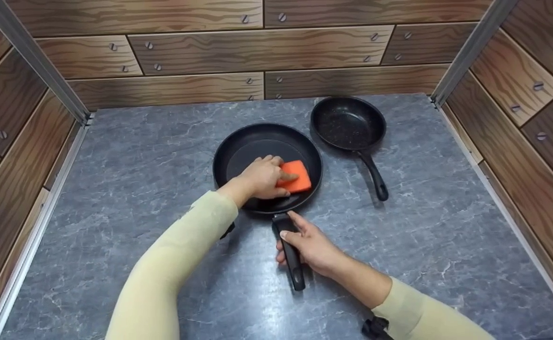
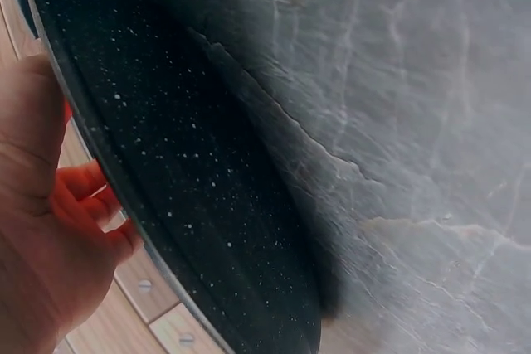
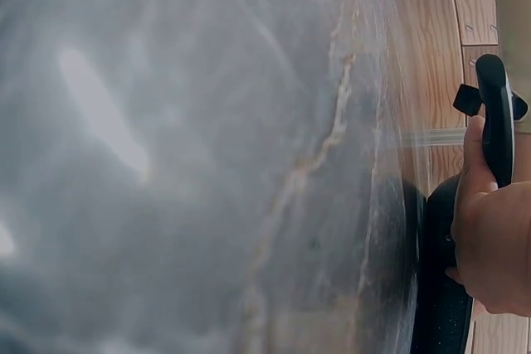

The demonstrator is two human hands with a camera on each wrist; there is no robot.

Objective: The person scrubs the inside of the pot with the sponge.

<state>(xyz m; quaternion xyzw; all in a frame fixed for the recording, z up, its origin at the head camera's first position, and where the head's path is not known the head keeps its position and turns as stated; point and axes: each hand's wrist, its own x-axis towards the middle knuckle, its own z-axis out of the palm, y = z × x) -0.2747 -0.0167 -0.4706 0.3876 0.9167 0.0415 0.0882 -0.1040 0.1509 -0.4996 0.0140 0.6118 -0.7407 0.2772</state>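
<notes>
A large black frying pan (image 1: 248, 146) sits in the middle of the table, its handle (image 1: 293, 264) toward me. Inside it, my left hand (image 1: 264, 178) grips an orange sponge (image 1: 300, 177) against the right part of the cooking surface. My right hand (image 1: 316, 248) holds the pan's handle, thumb on top and fingers curled beneath. In the left wrist view the pan's speckled outer side (image 2: 182, 163) hides part of the left hand (image 2: 50, 230). The right wrist view has the right hand (image 3: 494, 238) around the handle (image 3: 495, 113) at the right edge.
A smaller black frying pan (image 1: 349, 123) stands behind and to the right, close to the large one, its handle (image 1: 375, 177) pointing toward me. The grey marbled table (image 1: 130, 189) is enclosed by wood-patterned walls (image 1: 201, 52) at the back and both sides.
</notes>
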